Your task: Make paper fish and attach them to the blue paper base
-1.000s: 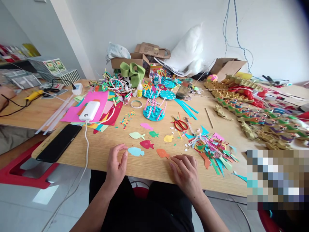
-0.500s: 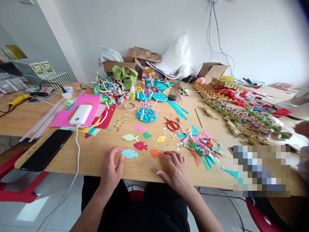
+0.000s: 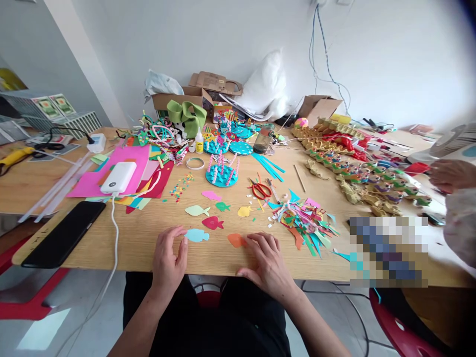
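- Left hand (image 3: 167, 260), right hand (image 3: 270, 260): fingers slack, grasping nothing, by near edge of table (image 3: 213, 260).
- Blue fish (image 3: 197, 235), orange fish (image 3: 235, 240): probably light, flimsy; pinch mid-body.

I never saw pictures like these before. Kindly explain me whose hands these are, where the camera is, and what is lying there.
There is no machine here: a person works with two bare hands, and the camera sits on that person's head, looking forward and down.

On the wooden table lie seven fish-shaped cutouts in different colours. The left hand is by the light-blue fish; the right hand has its fingertips at the tail of the orange fish. Both fish lie on the table, and neither hand is lifting anything; how firmly they touch, I cannot tell.

Farther off are red-handled scissors and a heap of coloured scraps. A black phone lies toward the left.
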The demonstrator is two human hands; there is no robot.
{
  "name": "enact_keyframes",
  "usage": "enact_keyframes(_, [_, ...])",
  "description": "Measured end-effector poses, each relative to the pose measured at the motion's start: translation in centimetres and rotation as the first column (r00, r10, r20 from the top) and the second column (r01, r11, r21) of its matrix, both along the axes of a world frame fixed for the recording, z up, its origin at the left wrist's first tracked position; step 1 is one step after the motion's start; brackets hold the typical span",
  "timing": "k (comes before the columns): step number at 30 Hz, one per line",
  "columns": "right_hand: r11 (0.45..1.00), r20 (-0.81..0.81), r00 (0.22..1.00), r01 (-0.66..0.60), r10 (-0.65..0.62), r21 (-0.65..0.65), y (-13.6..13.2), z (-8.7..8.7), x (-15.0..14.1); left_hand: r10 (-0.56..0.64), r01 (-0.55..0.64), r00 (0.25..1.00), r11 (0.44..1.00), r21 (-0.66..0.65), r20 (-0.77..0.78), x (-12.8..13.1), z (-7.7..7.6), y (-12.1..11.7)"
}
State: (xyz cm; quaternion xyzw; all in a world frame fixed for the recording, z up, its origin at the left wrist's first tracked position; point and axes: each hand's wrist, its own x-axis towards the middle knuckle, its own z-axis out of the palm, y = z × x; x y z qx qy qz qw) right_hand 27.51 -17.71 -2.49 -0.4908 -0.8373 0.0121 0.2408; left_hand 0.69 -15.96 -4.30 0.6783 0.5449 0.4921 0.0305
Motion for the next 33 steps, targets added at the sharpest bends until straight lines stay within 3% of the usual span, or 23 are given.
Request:
enact_keyframes(10, [0.996,-0.019,0.996,-0.085,0.085,0.012,-0.4,-0.2,1.1,0.002,-0.002,1.0,1.0,0.007,-0.024,0.0,0.0,-0.1])
enact_keyframes(15, [0.996,0.039,0.999,-0.015,0.012,0.083,4.4,1.4,3.1,-0.009,0.01,0.999,1.0,0.013,-0.043,0.1,0.0,-0.1])
enact_keyframes(19, [0.986,0.17,0.975,-0.153,0.14,0.06,9.5,2.7,3.6,-0.007,0.009,0.998,1.0,0.029,-0.055,0.1,0.1,-0.1])
enact_keyframes(22, [0.97,0.214,0.948,-0.241,0.237,-0.008,10.8,3.5,3.0,0.009,-0.007,0.998,0.999,0.041,-0.055,0.2,0.1,-0.1])
enact_keyframes(27, [0.922,0.114,0.919,-0.363,0.378,-0.133,7.3,4.1,2.1,0.016,-0.014,0.999,0.999,0.031,-0.049,0.2,0.1,-0.2])
enact_keyframes(33, [0.938,0.084,0.938,-0.323,0.335,-0.129,2.0,2.2,2.1,0.0,0.0,0.998,1.0,0.011,-0.064,0.3,0.3,-0.3])
